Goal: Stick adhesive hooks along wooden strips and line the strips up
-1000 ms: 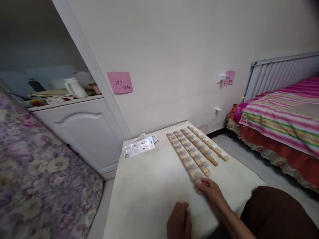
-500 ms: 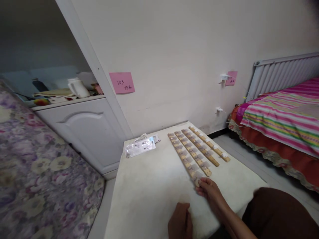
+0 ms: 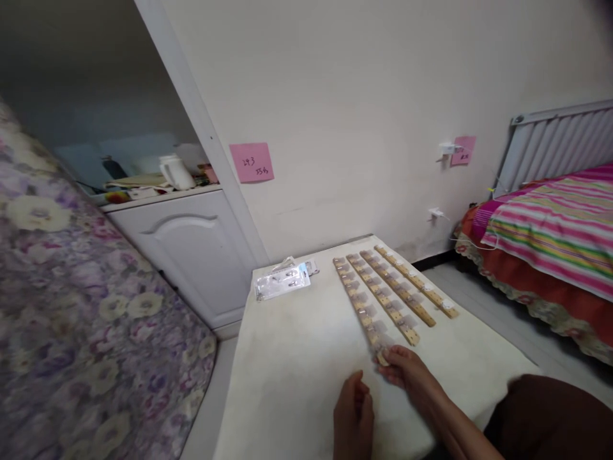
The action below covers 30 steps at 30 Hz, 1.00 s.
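My right hand [image 3: 407,370] grips the near end of the leftmost wooden strip [image 3: 357,300], thumb on top. Clear square pieces with small metal parts, which look like hooks, line this strip. Just left of it, my left hand [image 3: 353,415] hovers over the table's near side, its fingers loosely curled and apart from the thumb, with nothing visible between them. Beside the held strip lie a second wooden strip [image 3: 410,333] and a third wooden strip [image 3: 424,314] with similar clear pieces. Farthest right, another strip [image 3: 450,312] carries round whitish pieces.
Clear plastic packaging [image 3: 282,282] lies at the back left of the white table [image 3: 287,358]. A wall with a pink note [image 3: 251,162] rises behind it. Left stand a floral curtain [image 3: 96,287] and a cabinet [image 3: 191,255]; to the right is a bed [image 3: 541,249].
The view has shifted, so everything appears farther right. My left hand's fingers have loosened from a tighter curl. My right hand stays on the strip's near end.
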Available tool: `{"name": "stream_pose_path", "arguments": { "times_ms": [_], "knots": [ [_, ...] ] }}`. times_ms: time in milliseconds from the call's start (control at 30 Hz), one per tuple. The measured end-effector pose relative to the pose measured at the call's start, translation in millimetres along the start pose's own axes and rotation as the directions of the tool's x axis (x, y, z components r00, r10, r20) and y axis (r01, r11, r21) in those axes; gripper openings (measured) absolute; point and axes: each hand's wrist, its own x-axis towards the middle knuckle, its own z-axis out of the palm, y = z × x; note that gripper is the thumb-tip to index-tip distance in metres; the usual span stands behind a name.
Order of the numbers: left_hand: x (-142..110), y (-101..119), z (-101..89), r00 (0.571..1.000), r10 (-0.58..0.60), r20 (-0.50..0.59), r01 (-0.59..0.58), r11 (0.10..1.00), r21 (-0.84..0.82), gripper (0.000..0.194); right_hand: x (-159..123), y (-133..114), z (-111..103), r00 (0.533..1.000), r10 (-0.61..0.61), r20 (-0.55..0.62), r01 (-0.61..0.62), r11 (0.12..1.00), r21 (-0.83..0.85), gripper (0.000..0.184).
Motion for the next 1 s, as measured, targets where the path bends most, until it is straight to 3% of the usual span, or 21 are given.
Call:
{"name": "stream_pose_path", "arguments": {
  "times_ms": [233,400,533,700,833,1000],
  "knots": [
    [15,16,8.8,0.971,-0.232,-0.052,0.206,0.931,-0.303,0.076,-13,8,11,0.995,-0.037,0.098,0.038,0.999,-0.007,0.034],
    [8,35,10.9,0.954,-0.294,-0.054,0.248,0.879,-0.407,0.099,-35,34,22,0.98,-0.097,0.176,0.099,0.995,-0.001,0.032],
    [-5,41,2.1,0.947,-0.302,-0.108,0.245,0.897,-0.367,0.105,-56,53,37,0.966,-0.154,0.207,0.165,0.986,-0.035,0.028],
    [-24,43,-16.4,0.9,-0.368,-0.231,0.293,0.907,-0.303,0.103,-81,68,57,0.955,-0.125,0.27,0.177,0.969,-0.175,0.018],
    [-39,40,-30.5,0.888,-0.33,-0.319,0.292,0.942,-0.162,0.101,-92,76,67,0.944,-0.106,0.312,0.195,0.944,-0.268,0.011],
    [-51,33,-44.8,0.874,-0.318,-0.366,0.333,0.943,-0.024,0.099,-100,92,75,0.912,-0.046,0.408,0.14,0.969,-0.203,0.019]
  ]
}}
